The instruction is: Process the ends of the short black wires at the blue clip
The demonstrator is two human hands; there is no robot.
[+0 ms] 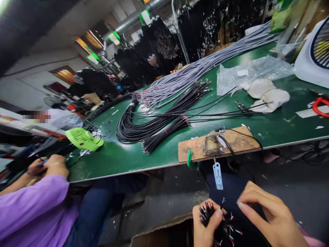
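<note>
My left hand point(207, 223) is wrapped round a bundle of black cables point(205, 213) low in the view, below the table edge. Short stripped ends with red, white and dark wires stick out above the fist, and several loose ends point(231, 229) fan out to its right. My right hand point(269, 212) is just right of the bundle, thumb and forefinger brought together; anything between them is too small to make out. Above both hands, a light blue plastic clip point(217, 175) hangs from the shaft of a small motor point(212, 145) fixed to a wooden board point(189, 148).
A green clamp point(190, 160) grips the board's edge. Black cables point(138, 128) and grey cables point(205, 70) lie across the green table point(113, 156). White gloves point(269, 96), red-handled pliers point(318, 106) and a white fan point(305, 65) are right. A purple-sleeved co-worker point(38, 202) sits left, beside a lime-green fan point(83, 138).
</note>
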